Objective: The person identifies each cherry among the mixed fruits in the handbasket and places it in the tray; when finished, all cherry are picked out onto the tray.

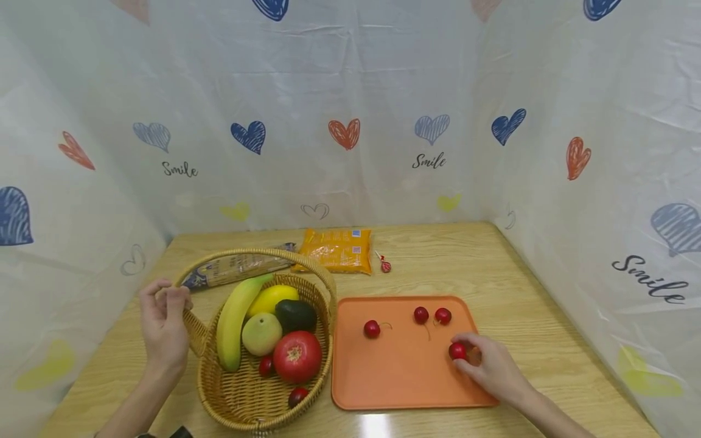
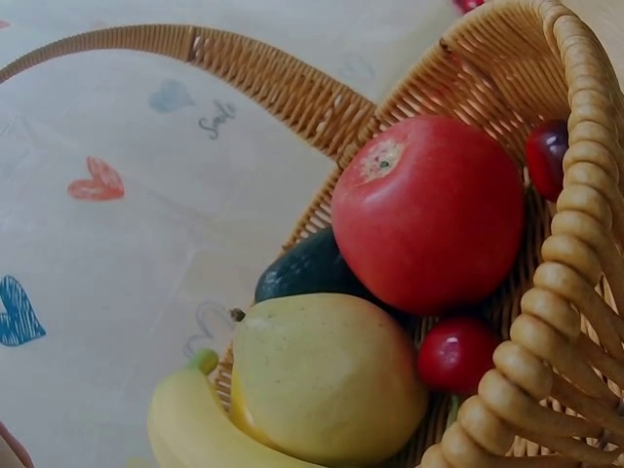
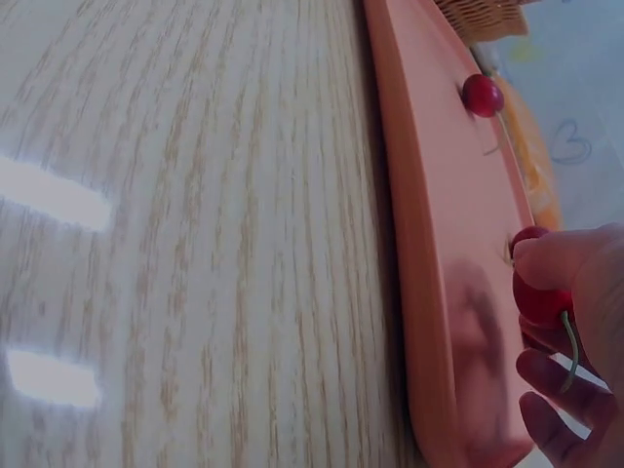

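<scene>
My right hand pinches a red cherry between thumb and fingers over the right side of the orange tray; its green stem hangs down in the right wrist view. Three more cherries lie on the tray, the leftmost cherry apart from the other two. At the left, my left hand holds the handle of the wicker basket with curled fingers. In the basket lie a banana, a yellow fruit, a dark green avocado, a pale green round fruit, a pomegranate and two cherries.
Behind the basket and tray lie an orange packet, a long brown packet and a red wrapped lollipop. The wooden table is closed in by a pale curtain with printed hearts.
</scene>
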A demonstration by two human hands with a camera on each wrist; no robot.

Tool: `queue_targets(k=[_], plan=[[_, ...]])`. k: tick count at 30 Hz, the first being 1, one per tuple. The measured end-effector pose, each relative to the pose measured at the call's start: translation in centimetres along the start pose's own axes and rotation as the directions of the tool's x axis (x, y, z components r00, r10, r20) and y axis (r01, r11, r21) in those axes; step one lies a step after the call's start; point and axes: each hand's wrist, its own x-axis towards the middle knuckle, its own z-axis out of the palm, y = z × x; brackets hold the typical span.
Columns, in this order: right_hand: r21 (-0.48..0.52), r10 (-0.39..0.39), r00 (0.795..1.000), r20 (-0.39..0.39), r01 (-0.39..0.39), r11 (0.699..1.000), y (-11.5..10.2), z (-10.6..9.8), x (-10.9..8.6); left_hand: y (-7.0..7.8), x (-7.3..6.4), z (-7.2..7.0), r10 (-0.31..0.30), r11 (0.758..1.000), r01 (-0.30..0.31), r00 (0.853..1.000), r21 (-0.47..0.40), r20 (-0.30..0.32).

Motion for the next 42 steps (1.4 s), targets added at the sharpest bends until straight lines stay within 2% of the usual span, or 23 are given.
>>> queue_targets(k=[5, 8, 12, 16, 21, 25, 35, 39, 42], plan=[[0.005, -0.057, 0.998, 0.005, 0.057, 0.998, 1.0, 0.8, 0.0, 0.1, 0.0, 0.1, 0.008, 1.0, -0.008, 1.0, -0.009, 0.002], [0.041, -0.151, 0.988, -0.02, 0.152, 0.988, 3.0, 2.0, 0.0, 0.1, 0.0, 0.1, 0.007, 1.0, -0.007, 1.0, -0.014, 0.006], [0.053, -0.221, 0.973, -0.064, 0.224, 0.973, 4.6, 3.0, -0.1, 0.1, 0.0, 0.0, 0.002, 1.0, -0.002, 1.0, -0.013, 0.007], [0.026, -0.189, 0.98, -0.058, 0.19, 0.981, 3.4, 2.6, -0.3, 0.1, 0.0, 0.0, 0.002, 1.0, -0.002, 1.0, -0.007, 0.006], [-0.022, -0.091, 0.996, 0.017, 0.091, 0.996, 1.0, 1.3, -0.3, 0.1, -0.1, 0.0, -0.003, 1.0, 0.003, 1.0, -0.005, 0.006], [-0.037, -0.045, 0.998, 0.043, 0.046, 0.998, 0.2, 1.0, -0.3, 0.0, -0.1, 0.0, -0.007, 1.0, 0.007, 1.0, -0.004, 0.007], [-0.048, -0.082, 0.997, 0.005, 0.082, 0.995, 0.6, 1.2, -0.5, 0.0, 0.0, 0.0, -0.02, 1.0, 0.02, 1.0, -0.006, 0.004], [-0.033, -0.093, 0.996, -0.006, 0.093, 0.995, 1.8, 1.8, -0.4, 0.0, 0.0, 0.0, -0.02, 1.0, 0.02, 1.0, -0.005, 0.005], [-0.009, -0.148, 0.988, -0.05, 0.148, 0.989, 3.7, 2.8, -0.2, 0.0, 0.0, 0.0, -0.017, 1.0, 0.017, 1.0, -0.013, 0.006]])
